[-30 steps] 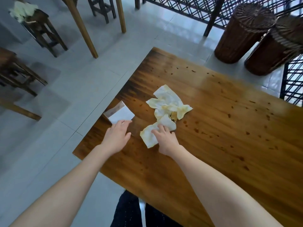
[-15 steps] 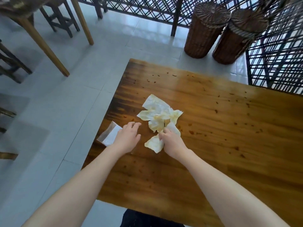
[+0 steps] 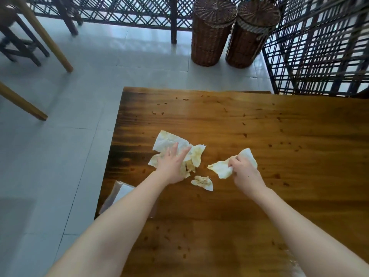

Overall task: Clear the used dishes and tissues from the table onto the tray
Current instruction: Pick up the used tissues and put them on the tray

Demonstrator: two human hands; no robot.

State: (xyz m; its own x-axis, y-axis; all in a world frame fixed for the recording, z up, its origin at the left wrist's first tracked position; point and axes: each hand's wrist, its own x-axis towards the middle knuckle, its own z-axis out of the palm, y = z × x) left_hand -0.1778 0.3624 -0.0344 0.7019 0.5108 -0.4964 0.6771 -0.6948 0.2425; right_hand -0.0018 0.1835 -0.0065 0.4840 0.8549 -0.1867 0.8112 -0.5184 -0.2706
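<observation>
Head view, sole camera

Left hand [image 3: 171, 166]: fingers straight and spread, palm down on tissue heap [image 3: 169, 141] near the left edge of table [image 3: 259, 124]. Grips nothing, presses only. Likely pins the loose, stained sheets against sliding during work by the other hand.

Right hand [image 3: 242, 170]: fingers curled, pinches single tissue [image 3: 219, 169] near its middle, with both ends free. Holds it well to the right of the heap. Contact with the wood not determinable. Likely separates one sheet for bunching or carrying.

Small scrap [image 3: 202, 181]: lies on the wood between the two hands, touched by neither, just on the near side of the heap.

Clear packet [image 3: 119, 193]: sits at the left table edge, partly hidden under the left forearm. Contents not readable.

Crumbs [image 3: 244, 134]: scattered over the wood.

Wicker baskets [image 3: 212, 33]: stand on the floor beyond the far edge.

Tray and dishes: not in view.

Judged stage: gathering of tissues, none yet on a tray. Calls for heap, scrap and held sheet to be brought together into one handful
</observation>
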